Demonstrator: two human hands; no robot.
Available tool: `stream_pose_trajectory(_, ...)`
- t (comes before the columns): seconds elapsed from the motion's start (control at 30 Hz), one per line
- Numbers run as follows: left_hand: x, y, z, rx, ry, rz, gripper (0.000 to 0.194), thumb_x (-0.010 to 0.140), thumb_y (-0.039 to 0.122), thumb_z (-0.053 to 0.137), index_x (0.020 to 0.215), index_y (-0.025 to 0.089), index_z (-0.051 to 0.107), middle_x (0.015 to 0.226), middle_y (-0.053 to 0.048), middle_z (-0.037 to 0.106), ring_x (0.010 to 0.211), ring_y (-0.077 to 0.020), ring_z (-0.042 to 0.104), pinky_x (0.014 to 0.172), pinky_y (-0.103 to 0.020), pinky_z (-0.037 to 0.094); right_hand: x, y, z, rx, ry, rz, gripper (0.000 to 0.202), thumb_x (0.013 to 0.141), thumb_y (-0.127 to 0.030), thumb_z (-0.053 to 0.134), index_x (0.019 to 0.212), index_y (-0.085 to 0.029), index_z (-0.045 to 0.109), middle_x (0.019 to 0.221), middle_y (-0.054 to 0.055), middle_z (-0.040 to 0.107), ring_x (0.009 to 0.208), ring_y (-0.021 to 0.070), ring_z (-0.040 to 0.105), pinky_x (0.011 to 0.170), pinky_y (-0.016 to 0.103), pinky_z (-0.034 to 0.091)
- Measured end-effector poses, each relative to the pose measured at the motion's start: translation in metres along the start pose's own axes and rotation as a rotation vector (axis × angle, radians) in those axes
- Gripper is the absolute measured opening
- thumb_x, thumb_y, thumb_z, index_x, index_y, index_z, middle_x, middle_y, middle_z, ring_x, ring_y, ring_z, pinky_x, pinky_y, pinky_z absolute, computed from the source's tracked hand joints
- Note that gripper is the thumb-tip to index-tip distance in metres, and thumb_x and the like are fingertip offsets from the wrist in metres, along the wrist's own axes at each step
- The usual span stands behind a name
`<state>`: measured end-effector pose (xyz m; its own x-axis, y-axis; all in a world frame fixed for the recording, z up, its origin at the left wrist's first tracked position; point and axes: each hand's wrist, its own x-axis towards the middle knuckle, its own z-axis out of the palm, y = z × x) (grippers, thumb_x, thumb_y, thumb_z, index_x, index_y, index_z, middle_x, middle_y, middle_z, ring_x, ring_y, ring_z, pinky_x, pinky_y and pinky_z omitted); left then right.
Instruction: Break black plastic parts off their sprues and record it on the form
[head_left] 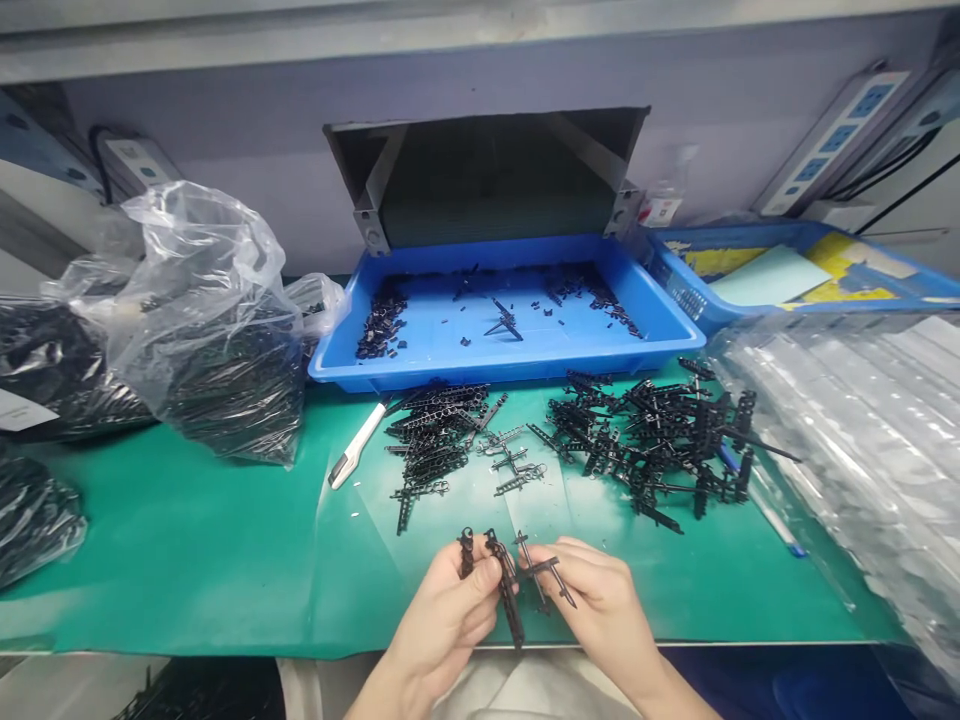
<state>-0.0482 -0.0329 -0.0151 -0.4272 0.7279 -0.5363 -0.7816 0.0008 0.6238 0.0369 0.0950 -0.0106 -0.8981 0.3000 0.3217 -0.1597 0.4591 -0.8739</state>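
The green table (pixel 225 550) spreads beneath everything. Ribbed clear plastic trays (pixel 847 430) cover its right edge. A shallow blue tray (pixel 420 370) sits along the middle of the back edge, and a clear plastic bag (pixel 217 340) full of black pieces stands toward the back left corner. A blue basket (pixel 686 290) holding papers lies at the back right corner. In front of the blue tray are two heaps of black parts: the larger right heap (pixel 652 430) and the smaller left heap (pixel 435 430).

At the middle of the front edge, the left hand (pixel 450 610) grasps black strips (pixel 506 590), its thumb pressed over one of them. Just beside it, the right hand (pixel 600 590) pinches a thin black frame (pixel 544 568) with a crossbar. A pen (pixel 772 510) lies toward the right edge; a white-handled cutter (pixel 360 445) lies left of the left heap. Smallest are the black bits (pixel 380 325) scattered inside the blue tray.
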Motion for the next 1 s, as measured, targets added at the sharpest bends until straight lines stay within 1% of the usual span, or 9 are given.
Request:
stream_pose_trajectory(0.1,0.006,0.004,0.005,0.010,-0.070,-0.037,0.045,0.059,0.047,0.071,0.075,0.012,0.048,0.051,0.007,0.039,0.033,0.0026,0.010,0.032,-0.014,0.006,-0.004,0.003,0.001,0.025,0.030,0.045,0.025,0.087,-0.019,0.041,0.078,-0.018,0.064,0.058,0.001,0.058,0.051,0.0138,0.048,0.050,0.025,0.041)
stream_pose_trajectory(0.2,0.014,0.013,0.015,0.136,-0.023,0.073,0.036,0.074,0.049,0.054,0.073,0.014,0.047,0.053,0.004,0.043,0.038,-0.0034,0.028,0.036,-0.016,0.021,-0.009,0.009,0.002,0.089,0.157,0.159,0.031,0.086,-0.024,0.044,0.062,-0.017,0.062,0.055,0.003,0.057,0.052,0.0145,0.050,0.049,0.024,0.042)
stream_pose_trajectory(0.27,0.021,0.022,0.020,0.387,0.051,0.241,0.031,0.083,0.044,0.040,0.072,0.016,0.046,0.057,0.001,0.046,0.051,-0.0090,0.041,0.049,-0.020,0.033,-0.013,0.015,0.002,0.193,0.257,0.302,0.028,0.083,-0.028,0.049,0.061,-0.016,0.063,0.056,0.003,0.058,0.049,0.0134,0.050,0.046,0.023,0.042)
stream_pose_trajectory(0.37,0.037,0.033,0.023,0.945,0.194,0.466,0.014,0.084,0.031,0.039,0.076,0.019,0.041,0.062,0.002,0.047,0.056,-0.0117,0.044,0.055,-0.022,0.032,-0.017,0.025,0.001,0.453,0.389,0.461,0.019,0.079,-0.033,0.058,0.075,-0.017,0.067,0.059,0.004,0.062,0.045,0.0107,0.047,0.041,0.019,0.040)
stream_pose_trajectory(0.5,0.058,0.034,0.024,1.580,0.273,0.583,0.007,0.079,0.024,0.049,0.075,0.020,0.045,0.062,0.000,0.052,0.055,-0.0161,0.047,0.051,-0.024,0.023,-0.017,0.031,0.001,0.832,0.487,0.416,0.019,0.074,-0.031,0.066,0.089,-0.022,0.061,0.075,0.005,0.066,0.056,0.0113,0.053,0.043,0.017,0.042)
stream_pose_trajectory(0.6,0.067,0.031,0.022,1.827,0.326,0.636,0.006,0.079,0.022,0.050,0.074,0.018,0.051,0.069,-0.005,0.059,0.059,-0.0196,0.053,0.050,-0.025,0.023,-0.015,0.030,-0.001,0.915,0.464,0.358,0.018,0.074,-0.025,0.066,0.089,-0.023,0.056,0.078,0.004,0.065,0.061,0.0113,0.053,0.048,0.018,0.044)
stream_pose_trajectory(0.7,0.063,0.029,0.017,1.851,0.307,0.805,0.010,0.081,0.023,0.047,0.078,0.018,0.055,0.068,-0.004,0.061,0.058,-0.0177,0.054,0.051,-0.024,0.028,-0.014,0.029,-0.003,0.900,0.460,0.345,0.011,0.074,-0.024,0.066,0.075,-0.020,0.056,0.075,0.003,0.062,0.056,0.0097,0.050,0.049,0.019,0.043)
stream_pose_trajectory(0.83,0.032,0.035,0.016,1.574,0.264,1.021,0.014,0.081,0.027,0.045,0.077,0.018,0.055,0.062,0.000,0.058,0.050,-0.0118,0.050,0.051,-0.020,0.035,-0.012,0.029,-0.006,0.859,0.553,0.377,0.019,0.068,-0.028,0.070,0.064,-0.017,0.056,0.074,0.004,0.060,0.053,0.0104,0.049,0.046,0.020,0.042)
stream_pose_trajectory(1.0,-0.010,0.037,0.026,1.153,0.312,0.697,0.024,0.079,0.032,0.046,0.062,0.017,0.053,0.051,0.003,0.046,0.044,-0.0087,0.038,0.042,-0.019,0.030,-0.013,0.030,-0.003,0.747,0.510,0.462,0.020,0.069,-0.034,0.069,0.084,-0.021,0.064,0.099,0.008,0.060,0.081,0.0188,0.056,0.067,0.027,0.048)
